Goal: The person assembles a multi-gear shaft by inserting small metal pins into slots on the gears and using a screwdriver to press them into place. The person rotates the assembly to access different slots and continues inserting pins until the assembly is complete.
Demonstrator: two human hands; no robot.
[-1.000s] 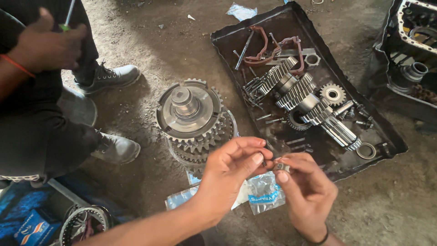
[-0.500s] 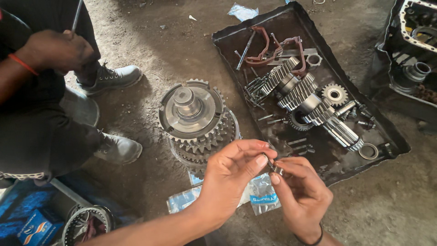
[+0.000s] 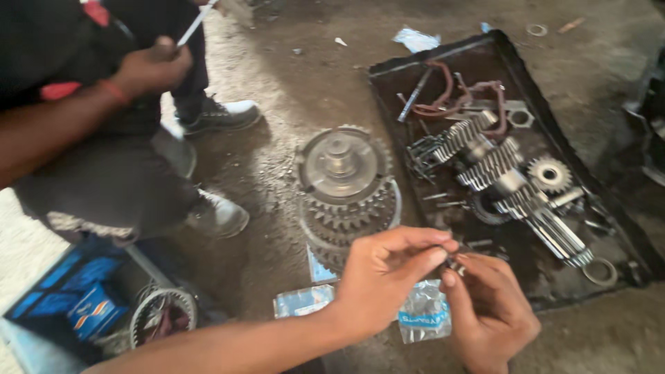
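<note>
Bare dirt floor (image 3: 291, 83), open between the stacked gear cluster (image 3: 346, 190) and one black tray (image 3: 516, 52) along its edge. Left hand (image 3: 384, 273) and right hand (image 3: 488, 308) meet fingertip to fingertip, pinching one small metal part (image 3: 455, 264) above two clear plastic bags (image 3: 422, 312). One co-worker's hand (image 3: 149, 69) grips a thin tool.

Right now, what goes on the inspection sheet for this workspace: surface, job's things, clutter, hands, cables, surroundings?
Surface: bare, gritty concrete floor.
Job's things: small metal part pinched between both hands; too small to identify.
Clutter: gear stack on the floor; black tray of gear shafts; clear plastic packets; blue boxes.
Hands: left hand and right hand meet at the part.
Cables: nothing seen.
Surroundings: another person's hand holds a thin tool, upper left.
</note>
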